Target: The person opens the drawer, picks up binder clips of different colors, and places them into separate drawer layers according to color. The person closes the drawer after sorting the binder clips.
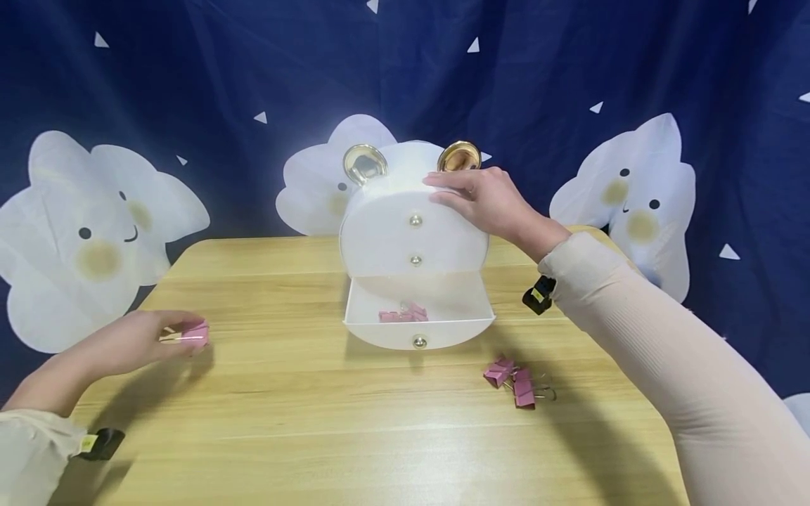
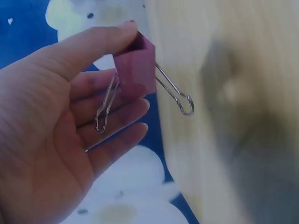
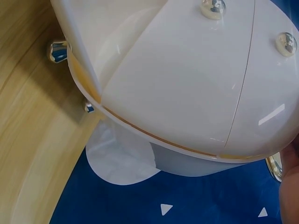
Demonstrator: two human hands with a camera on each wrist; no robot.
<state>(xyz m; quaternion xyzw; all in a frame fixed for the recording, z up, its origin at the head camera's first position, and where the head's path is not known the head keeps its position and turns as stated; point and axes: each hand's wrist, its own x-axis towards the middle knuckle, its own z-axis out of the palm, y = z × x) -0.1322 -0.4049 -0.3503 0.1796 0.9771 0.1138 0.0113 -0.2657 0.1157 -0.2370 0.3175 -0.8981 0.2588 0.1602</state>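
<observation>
My left hand [image 1: 136, 339] pinches a pink binder clip [image 2: 135, 70] between thumb and fingers, above the left part of the table. The clip's two wire handles splay apart in the left wrist view. My right hand [image 1: 490, 200] rests with extended fingers on the upper right of a white drawer box [image 1: 380, 235] with gold, ear-like cups on top. The box's bottom drawer [image 1: 363, 330] is pulled out, and pink binder clips [image 1: 405, 313] lie inside it. In the right wrist view only an edge of my right hand [image 3: 289, 182] shows.
More pink binder clips [image 1: 523, 388] lie on the wooden table [image 1: 285, 422], right of the drawer and in front of it. Two upper drawers with round gold knobs [image 1: 415, 221] are closed. Behind the table hangs a dark blue curtain [image 1: 221, 70] with white cloud figures.
</observation>
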